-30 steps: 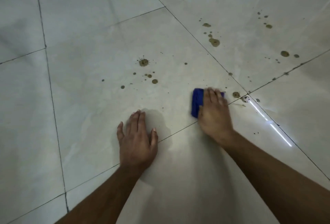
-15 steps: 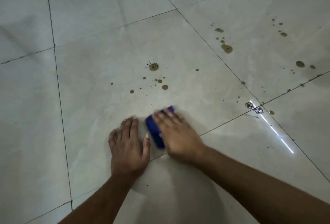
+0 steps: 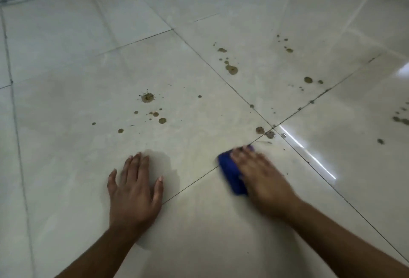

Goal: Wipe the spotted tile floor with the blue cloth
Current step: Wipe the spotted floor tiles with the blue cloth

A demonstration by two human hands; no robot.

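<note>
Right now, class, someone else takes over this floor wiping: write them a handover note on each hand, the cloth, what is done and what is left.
Left hand: flat on the floor, fingers straight, holding nothing.
Right hand: pressing the cloth to the floor, blurred by motion.
Cloth: on the grout line near where four tiles meet.
Done: the floor just around the hands shows no spots.
Left: spots just beyond the cloth at the tile corner, the splatter ahead of the left hand, the drops on the far tile and more at far right.
</note>
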